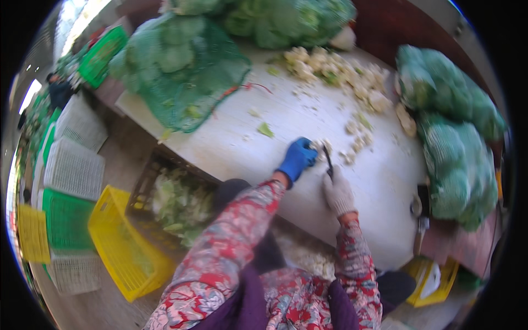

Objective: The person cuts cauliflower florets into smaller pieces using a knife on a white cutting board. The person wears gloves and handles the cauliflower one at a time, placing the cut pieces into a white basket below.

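My left hand (pixel 298 160), in a blue glove, grips a piece of cauliflower (pixel 320 147) just above the white tabletop (pixel 247 156). A dark-handled knife (pixel 328 159) is held in my right hand (pixel 339 190), which wears a pale knitted glove. The knife's upper end meets the cauliflower piece; its blade is too blurred to make out. Right of the piece lie several small cut florets (pixel 357 140). Farther back, a larger heap of florets (pixel 338 76) spreads over the table, and a loose green leaf scrap (pixel 265 129) lies left of my hands.
Green mesh sacks of leafy vegetables stand at the back left (pixel 165 53) and right (pixel 462 165). A brown crate (pixel 142 198) of leaf trimmings sits below the table's left edge, beside a yellow crate (pixel 123 247). A roll of tape (pixel 416 206) is at the right edge.
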Demonstrator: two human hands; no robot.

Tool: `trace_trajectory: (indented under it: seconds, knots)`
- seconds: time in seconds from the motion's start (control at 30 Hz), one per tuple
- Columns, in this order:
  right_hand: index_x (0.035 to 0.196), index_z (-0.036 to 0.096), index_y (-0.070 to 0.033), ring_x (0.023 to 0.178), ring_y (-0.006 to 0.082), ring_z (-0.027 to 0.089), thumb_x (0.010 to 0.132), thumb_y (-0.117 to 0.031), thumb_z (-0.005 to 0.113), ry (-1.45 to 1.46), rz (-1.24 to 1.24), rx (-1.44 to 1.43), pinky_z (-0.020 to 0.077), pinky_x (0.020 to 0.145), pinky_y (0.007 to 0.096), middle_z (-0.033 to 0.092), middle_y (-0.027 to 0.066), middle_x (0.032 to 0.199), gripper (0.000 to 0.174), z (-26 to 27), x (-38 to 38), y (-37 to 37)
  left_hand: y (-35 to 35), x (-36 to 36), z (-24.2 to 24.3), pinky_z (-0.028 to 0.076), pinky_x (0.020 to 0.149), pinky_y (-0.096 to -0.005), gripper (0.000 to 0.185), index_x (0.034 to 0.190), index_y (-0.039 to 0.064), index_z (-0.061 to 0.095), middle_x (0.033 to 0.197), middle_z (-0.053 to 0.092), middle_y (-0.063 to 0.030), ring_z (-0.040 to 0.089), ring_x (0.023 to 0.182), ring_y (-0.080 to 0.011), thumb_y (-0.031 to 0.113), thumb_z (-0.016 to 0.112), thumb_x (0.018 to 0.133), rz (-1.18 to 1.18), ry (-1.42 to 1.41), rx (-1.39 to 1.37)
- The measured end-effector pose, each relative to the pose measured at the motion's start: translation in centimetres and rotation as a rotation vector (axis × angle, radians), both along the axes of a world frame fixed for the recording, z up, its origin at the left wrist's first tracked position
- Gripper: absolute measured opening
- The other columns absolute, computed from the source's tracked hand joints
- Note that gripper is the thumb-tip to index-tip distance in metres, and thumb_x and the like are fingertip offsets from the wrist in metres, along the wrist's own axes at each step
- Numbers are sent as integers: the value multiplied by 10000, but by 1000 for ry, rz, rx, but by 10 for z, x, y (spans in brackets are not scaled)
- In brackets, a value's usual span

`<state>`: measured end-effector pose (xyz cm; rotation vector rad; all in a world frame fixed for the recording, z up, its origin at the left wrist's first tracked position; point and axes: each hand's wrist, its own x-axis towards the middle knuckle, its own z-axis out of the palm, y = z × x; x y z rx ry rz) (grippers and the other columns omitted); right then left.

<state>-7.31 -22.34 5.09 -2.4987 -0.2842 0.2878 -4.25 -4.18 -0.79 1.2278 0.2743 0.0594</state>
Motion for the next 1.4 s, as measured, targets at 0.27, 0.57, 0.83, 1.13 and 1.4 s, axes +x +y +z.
trace_trajectory:
  seconds: [0.27,0.57,0.83,1.13,1.4]
  knots:
    - [1082,537,-75,791,422,677,987,-359,514,16,26,111,516,715,524,675,226,839,300,8,1,-4,2,-10,43,617,698,-291,276,1170,-29,607,1006,671,-95,681,831,-169,13,656,902,-42,156,133]
    - [1099,556,-39,549,167,609,991,-278,544,278,-96,612,503,498,338,591,71,668,262,3,6,-16,12,-9,35,624,717,-295,412,1299,4,570,1068,675,-104,689,877,-174,12,672,900,-68,132,12]
    - [1128,552,-59,694,377,685,988,-319,541,47,-134,317,531,637,494,672,205,770,296,13,-26,0,3,-13,38,581,657,-269,412,1325,28,573,1018,682,-85,668,778,-129,129,680,940,-87,135,154]
    - [1121,536,-99,871,433,677,986,-387,526,24,-98,80,512,775,550,694,228,900,318,21,-27,13,4,-18,41,544,638,-271,451,1340,14,567,934,670,-64,630,717,-121,184,685,939,50,132,279]
    - [1110,532,-91,857,431,676,993,-366,525,-26,-99,132,512,758,551,691,225,894,298,16,-29,8,9,3,-1,551,818,-344,295,1152,23,701,1089,713,-179,697,890,-229,242,644,961,110,-36,591]
